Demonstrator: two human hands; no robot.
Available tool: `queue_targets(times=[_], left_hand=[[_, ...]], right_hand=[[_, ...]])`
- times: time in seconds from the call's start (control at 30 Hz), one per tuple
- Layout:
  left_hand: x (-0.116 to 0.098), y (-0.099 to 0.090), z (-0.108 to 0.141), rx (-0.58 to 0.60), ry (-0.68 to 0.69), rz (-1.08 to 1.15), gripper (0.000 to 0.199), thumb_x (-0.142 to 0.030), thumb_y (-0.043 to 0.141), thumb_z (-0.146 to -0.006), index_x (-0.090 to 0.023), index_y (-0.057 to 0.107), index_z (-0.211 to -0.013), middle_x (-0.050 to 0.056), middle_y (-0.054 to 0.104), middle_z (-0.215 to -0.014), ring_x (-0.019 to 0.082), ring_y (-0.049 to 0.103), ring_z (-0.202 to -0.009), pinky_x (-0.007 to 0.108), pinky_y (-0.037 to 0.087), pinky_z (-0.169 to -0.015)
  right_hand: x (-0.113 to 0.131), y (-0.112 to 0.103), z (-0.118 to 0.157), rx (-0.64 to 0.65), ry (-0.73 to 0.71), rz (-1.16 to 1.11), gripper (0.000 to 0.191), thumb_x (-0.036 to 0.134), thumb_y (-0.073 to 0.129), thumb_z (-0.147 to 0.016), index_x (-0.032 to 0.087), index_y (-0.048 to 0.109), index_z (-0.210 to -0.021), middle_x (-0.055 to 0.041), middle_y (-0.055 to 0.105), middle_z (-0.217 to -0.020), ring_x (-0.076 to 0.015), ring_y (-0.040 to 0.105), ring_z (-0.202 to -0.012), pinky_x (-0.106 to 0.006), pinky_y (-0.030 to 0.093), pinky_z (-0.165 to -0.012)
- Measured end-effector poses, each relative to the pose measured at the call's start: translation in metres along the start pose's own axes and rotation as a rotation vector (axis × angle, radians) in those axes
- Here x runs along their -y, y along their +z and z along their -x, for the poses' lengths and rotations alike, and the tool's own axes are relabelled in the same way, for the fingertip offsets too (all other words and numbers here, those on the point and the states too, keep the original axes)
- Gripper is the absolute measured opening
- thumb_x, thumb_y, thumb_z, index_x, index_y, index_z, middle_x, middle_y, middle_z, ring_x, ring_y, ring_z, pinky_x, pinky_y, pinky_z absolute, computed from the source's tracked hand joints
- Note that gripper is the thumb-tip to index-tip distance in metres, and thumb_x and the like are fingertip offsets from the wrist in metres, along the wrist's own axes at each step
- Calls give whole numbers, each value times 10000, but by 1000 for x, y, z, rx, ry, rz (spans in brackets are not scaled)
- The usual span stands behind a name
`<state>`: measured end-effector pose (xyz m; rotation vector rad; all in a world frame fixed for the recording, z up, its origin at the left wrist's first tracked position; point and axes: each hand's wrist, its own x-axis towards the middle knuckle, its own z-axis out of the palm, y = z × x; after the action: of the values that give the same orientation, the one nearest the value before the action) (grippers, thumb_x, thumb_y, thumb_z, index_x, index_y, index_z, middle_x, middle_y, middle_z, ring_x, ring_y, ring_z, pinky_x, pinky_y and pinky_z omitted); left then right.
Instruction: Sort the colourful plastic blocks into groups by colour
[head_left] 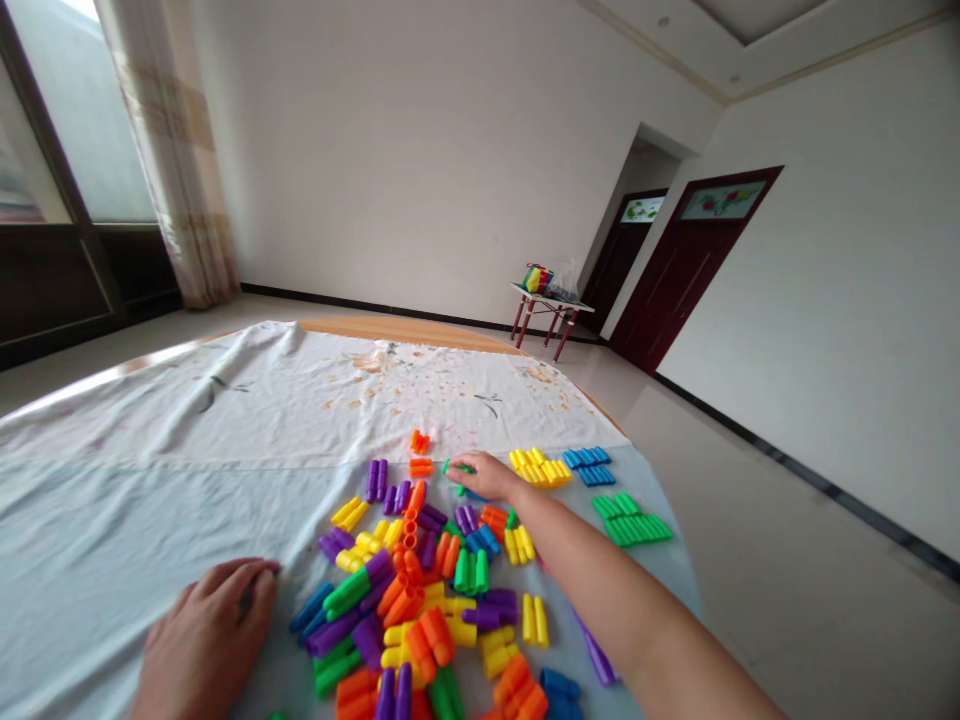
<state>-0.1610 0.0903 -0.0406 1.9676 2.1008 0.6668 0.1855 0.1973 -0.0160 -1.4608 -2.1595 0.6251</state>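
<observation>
My right hand (484,475) reaches over the far side of a loose pile of plastic building blocks. Its fingers are closed around a green block (460,476), partly hidden by them. A bit of blue shows beneath that hand. My left hand (210,632) rests on the cloth left of the pile, fingers curled together; a dark patch shows between thumb and fingers, and what they hold, if anything, is hidden. The pile mixes orange blocks (431,642), purple blocks (491,609), yellow blocks (536,620), green blocks (471,572) and blue blocks (560,692), joined tubes with rounded tips.
Yellow blocks (540,467), blue blocks (589,465) and green blocks (631,520) lie in separate groups at the right. Two orange blocks (421,467) lie past the pile. A wrinkled cloth (135,500) covers the round table. Across the room stands a small table (551,298) with bags.
</observation>
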Motion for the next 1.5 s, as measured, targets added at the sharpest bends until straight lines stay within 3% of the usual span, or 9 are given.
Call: queue_targets(times=[0.2,0.33,0.43,0.53,0.73,0.87,1.17,1.3,1.5], left_hand=[[11,11,-4,-86,33,-5,422,-454,306,-822,-261,676,-885,51,648,-1043,274,562,-954,443,453,-827],[16,16,-6,-104,37,-24,411,-466,321,-816,-272,676,-891,42,647,-1052,275,572,-937,443,464,-795],[10,10,-4,-78,18,-18,399,-454,331,-822,-271,677,-899,43,648,-1065,273,569,-956,434,457,-800],[3,1,-2,-15,1,-22,419,-436,317,-837,-245,676,-936,56,643,-1091,261,560,-989,411,439,-832],[6,3,-2,-32,14,-36,422,-457,313,-823,-266,676,-922,44,643,-1084,250,556,-994,392,438,-832],[6,3,-2,-22,12,-22,407,-444,327,-816,-263,677,-916,46,645,-1085,250,557,-989,393,436,-839],[5,1,-5,-9,8,-27,424,-453,309,-831,-251,667,-935,58,634,-1112,271,542,-1019,416,433,-843],[8,4,-9,-42,11,-44,416,-455,311,-836,-265,671,-922,45,642,-1106,265,558,-994,404,443,-831],[2,-2,-7,4,22,-87,440,-441,293,-845,-238,665,-965,61,630,-1137,272,542,-1046,399,430,-872]], right_hand=[[34,8,62,11,-82,-13,442,502,523,-852,160,647,-1103,-107,632,-1172,-224,547,-1130,-329,391,-989],[49,9,73,16,-97,-68,407,504,451,-892,193,674,-1032,-57,690,-1043,-192,612,-1022,-286,449,-909],[51,6,51,-143,8,-19,338,442,449,-911,205,683,-968,-43,708,-977,-188,627,-976,-294,455,-888],[48,8,9,-241,89,42,272,363,496,-897,189,649,-1038,-74,678,-1071,-198,588,-1056,-315,414,-950],[50,35,-67,-179,146,71,426,369,612,-803,164,564,-1174,-142,513,-1315,-262,446,-1242,-390,356,-1018],[58,45,-76,-78,111,71,474,409,662,-751,166,583,-1149,-127,591,-1222,-269,529,-1156,-379,411,-964],[74,25,11,69,-44,18,331,441,578,-830,238,646,-1083,-20,686,-1066,-183,626,-1001,-260,468,-863],[72,3,52,-105,-105,-72,378,443,491,-888,213,604,-1166,-59,626,-1190,-187,553,-1134,-301,408,-978],[44,-28,95,-293,69,-21,338,372,450,-920,158,613,-1123,-108,640,-1139,-205,568,-1100,-340,421,-965]])
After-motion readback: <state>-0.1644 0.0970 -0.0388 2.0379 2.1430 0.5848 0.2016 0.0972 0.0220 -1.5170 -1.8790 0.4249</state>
